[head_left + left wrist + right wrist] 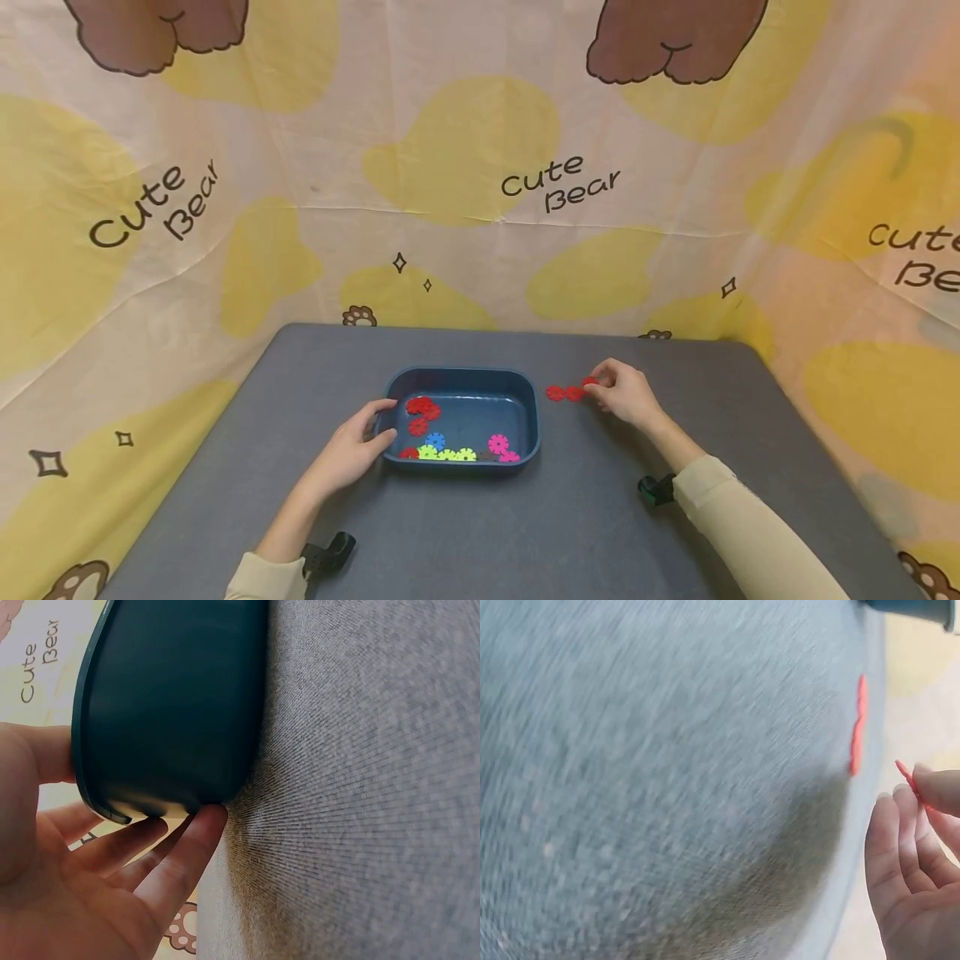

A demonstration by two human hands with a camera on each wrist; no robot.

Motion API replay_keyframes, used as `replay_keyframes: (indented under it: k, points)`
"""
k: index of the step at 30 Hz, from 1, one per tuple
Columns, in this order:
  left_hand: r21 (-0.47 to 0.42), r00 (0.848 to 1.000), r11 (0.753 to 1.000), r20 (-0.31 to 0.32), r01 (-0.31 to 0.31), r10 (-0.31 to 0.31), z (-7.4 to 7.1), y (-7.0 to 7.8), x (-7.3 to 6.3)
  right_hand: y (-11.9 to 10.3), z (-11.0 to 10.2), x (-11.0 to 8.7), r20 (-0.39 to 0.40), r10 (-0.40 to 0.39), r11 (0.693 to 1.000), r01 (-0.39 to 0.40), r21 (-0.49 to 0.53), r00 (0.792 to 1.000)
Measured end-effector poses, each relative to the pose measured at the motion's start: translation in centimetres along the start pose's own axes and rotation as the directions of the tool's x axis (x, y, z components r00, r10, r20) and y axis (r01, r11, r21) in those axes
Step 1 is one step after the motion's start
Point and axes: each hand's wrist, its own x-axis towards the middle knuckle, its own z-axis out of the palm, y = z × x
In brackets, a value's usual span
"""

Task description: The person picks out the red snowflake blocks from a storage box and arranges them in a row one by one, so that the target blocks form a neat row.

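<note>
A dark teal plastic tub (pixel 462 467) stands on the table, with my left hand (pixel 347 454) gripping its left end. In the left wrist view the thumb hooks over the rim and the fingers lie along the outer wall. To the right of the tub, my right hand (pixel 628 400) pinches a red notched disc (pixel 904 775) between thumb and fingers, held above the table. Two more red discs (pixel 555 392) lie flat beside it in a row. Inside the tub are several red discs (pixel 417 427), a blue disc (pixel 435 441), lime discs (pixel 466 455) and pink discs (pixel 498 443).
The grey table (pixel 480 533) ends at a back edge close behind the tub. A printed cloth (pixel 465 150) hangs behind and along both sides. Dark wrist camera mounts (pixel 330 553) stick out from both wrists, low over the tabletop.
</note>
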Motion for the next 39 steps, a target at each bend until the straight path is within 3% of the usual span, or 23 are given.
replay_keyframes:
  k: [9, 21, 27, 39]
  points:
    - [-0.010, 1.000, 1.000, 0.006, -0.004, 0.004, 0.3, 0.0, 0.0, 1.5, 0.5, 0.2, 0.046, 0.037, 0.995, -0.032, -0.092, 0.998]
    - [-0.011, 1.000, 1.000, 0.006, 0.000, 0.000, 0.4, 0.2, 0.0, 1.3, 0.3, 0.3, 0.046, 0.041, 0.972, -0.029, -0.233, 0.998]
    - [-0.007, 1.000, 1.000, 0.007, 0.003, -0.003, 0.2, 0.1, 0.0, 0.5, -0.1, 0.2, 0.042, 0.034, 0.978, -0.025, -0.208, 0.999]
    - [-0.001, 1.000, 1.000, 0.003, -0.002, 0.002, -0.1, -0.1, 0.0, -3.1, -0.8, -0.4, 0.043, -0.072, 0.988, 0.077, -0.131, 0.996]
